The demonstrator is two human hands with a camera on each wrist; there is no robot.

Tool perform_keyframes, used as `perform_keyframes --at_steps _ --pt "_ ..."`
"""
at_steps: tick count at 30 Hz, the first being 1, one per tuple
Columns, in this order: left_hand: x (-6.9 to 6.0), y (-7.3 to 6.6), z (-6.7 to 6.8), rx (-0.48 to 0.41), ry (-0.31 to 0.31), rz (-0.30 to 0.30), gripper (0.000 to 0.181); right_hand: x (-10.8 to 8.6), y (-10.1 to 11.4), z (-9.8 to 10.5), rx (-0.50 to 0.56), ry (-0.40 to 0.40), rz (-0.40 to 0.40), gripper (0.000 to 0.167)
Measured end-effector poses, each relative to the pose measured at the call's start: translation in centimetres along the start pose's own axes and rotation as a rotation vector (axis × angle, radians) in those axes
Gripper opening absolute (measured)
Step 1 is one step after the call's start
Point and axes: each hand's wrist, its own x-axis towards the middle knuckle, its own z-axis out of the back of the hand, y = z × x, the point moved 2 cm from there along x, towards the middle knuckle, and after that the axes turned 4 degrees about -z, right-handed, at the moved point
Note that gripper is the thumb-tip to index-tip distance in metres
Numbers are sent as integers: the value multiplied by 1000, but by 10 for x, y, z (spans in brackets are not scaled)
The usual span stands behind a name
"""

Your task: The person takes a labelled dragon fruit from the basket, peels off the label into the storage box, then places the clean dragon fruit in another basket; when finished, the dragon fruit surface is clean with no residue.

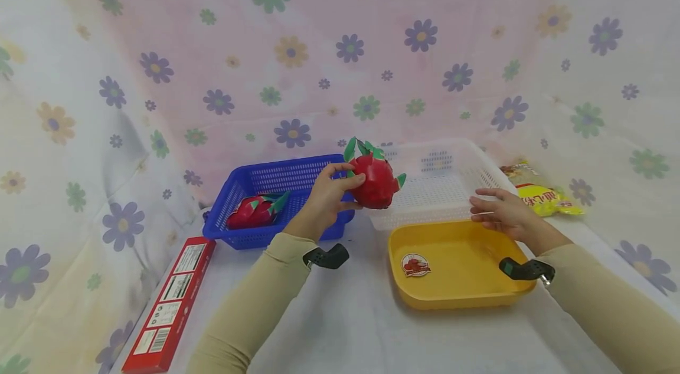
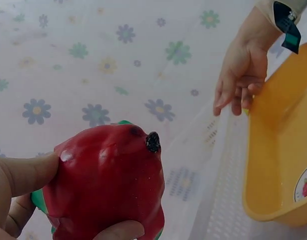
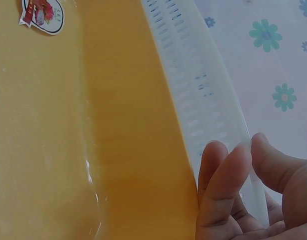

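Note:
A red dragon fruit (image 1: pixel 375 182) with green leafy tips is held up by my left hand (image 1: pixel 330 192), thumb and fingers around its side. In the left wrist view, the held dragon fruit (image 2: pixel 106 180) shows a dark spot at its end. More red dragon fruit (image 1: pixel 252 212) lies inside the blue basket (image 1: pixel 219 212), left of that hand. My right hand (image 1: pixel 502 216), fingers loosely bent and holding nothing visible, hovers near the far right rim of the yellow tray (image 1: pixel 457 297). A round fruit sticker (image 1: pixel 415 265) is inside this tray.
Behind the yellow tray stands a white perforated basket (image 1: pixel 419 188). Yellow snack packets (image 1: pixel 547 199) lie at the right, by the cloth wall. A long red box (image 1: pixel 169 306) rests at the left front. Flowered cloth (image 1: pixel 329 55) hangs around the table.

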Motion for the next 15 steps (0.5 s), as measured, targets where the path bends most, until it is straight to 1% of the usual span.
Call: perform_keyframes --at_steps 4,7,11,15 --pt "8 -5 -4 11 22 -3 46 -1 1 0 7 1 4 93" --pt "14 -8 -8 -1 32 -3 45 1 1 1 18 2 4 92" --pt "21 -11 -13 5 40 18 44 1 0 1 22 2 2 92" --pt "26 -15 -19 29 59 30 47 0 0 0 20 1 1 91"
